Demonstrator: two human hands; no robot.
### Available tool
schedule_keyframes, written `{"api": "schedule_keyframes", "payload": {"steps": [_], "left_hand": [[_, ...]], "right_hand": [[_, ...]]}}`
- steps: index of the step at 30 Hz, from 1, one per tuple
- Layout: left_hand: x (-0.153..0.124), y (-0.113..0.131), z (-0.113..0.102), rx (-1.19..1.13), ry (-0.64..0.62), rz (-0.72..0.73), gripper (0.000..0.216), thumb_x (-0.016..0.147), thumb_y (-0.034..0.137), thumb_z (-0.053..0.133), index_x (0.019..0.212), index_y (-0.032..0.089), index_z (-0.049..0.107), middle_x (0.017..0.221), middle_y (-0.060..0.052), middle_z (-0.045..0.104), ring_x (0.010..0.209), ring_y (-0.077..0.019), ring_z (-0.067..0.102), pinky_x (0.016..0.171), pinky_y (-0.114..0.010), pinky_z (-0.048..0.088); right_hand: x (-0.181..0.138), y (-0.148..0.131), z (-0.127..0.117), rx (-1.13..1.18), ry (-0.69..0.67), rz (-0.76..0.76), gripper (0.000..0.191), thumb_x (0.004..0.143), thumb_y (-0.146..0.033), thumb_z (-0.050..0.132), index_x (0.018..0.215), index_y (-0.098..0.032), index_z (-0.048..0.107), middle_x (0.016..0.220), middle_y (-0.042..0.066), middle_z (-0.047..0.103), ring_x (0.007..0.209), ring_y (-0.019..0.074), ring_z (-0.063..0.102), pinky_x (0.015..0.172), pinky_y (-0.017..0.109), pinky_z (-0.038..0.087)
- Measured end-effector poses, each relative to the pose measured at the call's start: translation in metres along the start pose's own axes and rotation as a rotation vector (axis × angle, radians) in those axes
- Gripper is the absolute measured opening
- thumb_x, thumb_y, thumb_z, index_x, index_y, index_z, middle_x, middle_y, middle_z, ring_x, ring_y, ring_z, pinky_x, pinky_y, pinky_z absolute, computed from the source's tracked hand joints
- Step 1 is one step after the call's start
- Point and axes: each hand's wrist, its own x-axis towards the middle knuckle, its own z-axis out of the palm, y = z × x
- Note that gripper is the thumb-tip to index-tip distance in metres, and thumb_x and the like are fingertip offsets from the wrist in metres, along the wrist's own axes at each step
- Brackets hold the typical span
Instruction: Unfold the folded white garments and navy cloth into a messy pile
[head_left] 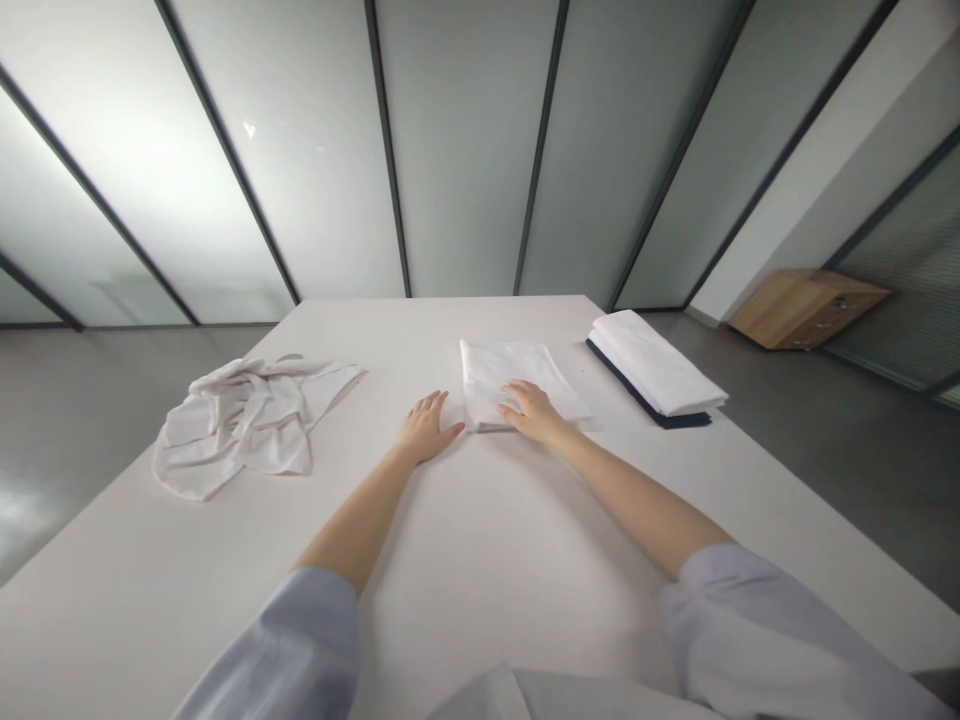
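Both sleeves are cut off by the lower frame edge, and the fold layers of the folded white cloth cannot be counted. The right hand is laid flat, fingers spread, on the cloth's near edge at table centre. The left hand is rested open on the white table, just beside the cloth. A crumpled white garment is seen at left, a folded stack at right. Frosted glass panels and a wooden cabinet are shown behind.
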Motion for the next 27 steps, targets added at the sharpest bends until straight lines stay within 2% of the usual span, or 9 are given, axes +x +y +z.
{"api": "schedule_keyframes", "payload": {"steps": [4,8,11,14,17,20,22,24,27], "left_hand": [[-0.001,0.005,0.002,0.0,-0.04,0.122,0.076,0.082,0.056,0.059,0.146,0.021,0.036,0.153,-0.014,0.037,0.139,-0.0305,0.036,0.11,-0.048,0.035],[-0.003,0.019,0.003,-0.003,-0.008,0.269,0.072,0.082,0.053,0.061,0.144,0.021,0.041,0.153,-0.014,0.037,0.139,-0.0298,0.035,0.111,-0.046,0.035],[-0.006,0.029,0.001,0.024,-0.001,0.344,0.062,0.08,0.047,0.065,0.136,0.022,0.053,0.145,-0.012,0.048,0.135,-0.0285,0.042,0.113,-0.044,0.032],[-0.006,0.032,0.0,-0.01,-0.023,0.317,0.046,0.083,0.042,0.061,0.126,0.024,0.061,0.134,-0.008,0.06,0.126,-0.0255,0.052,0.112,-0.042,0.033],[0.0,0.026,0.001,-0.183,-0.015,0.148,0.033,0.091,0.039,0.049,0.11,0.022,0.07,0.117,-0.008,0.069,0.116,-0.0251,0.06,0.103,-0.039,0.042],[0.009,0.013,0.004,-0.473,0.051,-0.174,0.044,0.093,0.047,0.042,0.082,0.015,0.072,0.082,-0.01,0.072,0.095,-0.0287,0.068,0.086,-0.039,0.051],[0.015,0.004,0.006,-0.772,0.154,-0.338,0.05,0.091,0.054,0.043,0.077,0.013,0.069,0.074,-0.01,0.07,0.089,-0.0293,0.069,0.079,-0.038,0.053],[0.021,-0.005,0.007,-1.138,0.274,-0.459,0.049,0.09,0.056,0.045,0.088,0.013,0.069,0.082,-0.01,0.072,0.092,-0.0275,0.069,0.077,-0.037,0.056],[0.027,-0.016,0.005,-1.551,0.44,-0.604,0.047,0.091,0.054,0.043,0.112,0.017,0.065,0.107,-0.01,0.072,0.105,-0.0239,0.066,0.083,-0.037,0.057]], "right_hand": [[-0.003,-0.001,0.014,-0.149,-0.102,0.263,0.051,0.095,-0.055,0.042,0.13,-0.022,0.058,0.143,0.014,0.049,0.135,0.0355,0.038,0.109,0.053,0.028],[-0.01,-0.017,0.02,-0.081,-0.119,0.151,0.056,0.093,-0.057,0.043,0.132,-0.019,0.058,0.142,0.015,0.051,0.133,0.0347,0.042,0.109,0.051,0.03],[-0.012,-0.023,0.018,0.152,-0.081,0.016,0.045,0.093,-0.05,0.045,0.12,-0.021,0.065,0.13,0.011,0.062,0.122,0.0274,0.054,0.104,0.041,0.039],[-0.007,-0.01,0.012,0.389,0.16,0.023,0.038,0.093,-0.047,0.042,0.1,-0.022,0.07,0.106,0.008,0.072,0.103,0.0235,0.064,0.092,0.035,0.047],[-0.003,0.019,0.006,0.486,0.529,0.175,0.035,0.089,-0.046,0.043,0.085,-0.021,0.066,0.092,0.008,0.072,0.092,0.0234,0.064,0.085,0.035,0.048],[-0.004,0.048,0.005,0.561,0.706,0.346,0.03,0.085,-0.043,0.042,0.075,-0.021,0.06,0.079,0.006,0.069,0.082,0.0223,0.064,0.078,0.035,0.049],[-0.006,0.059,0.007,0.574,0.695,0.417,0.027,0.082,-0.041,0.043,0.069,-0.022,0.058,0.073,0.006,0.068,0.076,0.0224,0.064,0.076,0.035,0.05],[-0.008,0.062,0.012,0.545,0.629,0.407,0.026,0.081,-0.039,0.045,0.068,-0.022,0.06,0.073,0.006,0.069,0.077,0.0233,0.065,0.078,0.037,0.05],[-0.008,0.052,0.021,0.464,0.453,0.211,0.027,0.082,-0.039,0.048,0.082,-0.022,0.068,0.093,0.008,0.073,0.095,0.0246,0.066,0.09,0.04,0.048]]}}
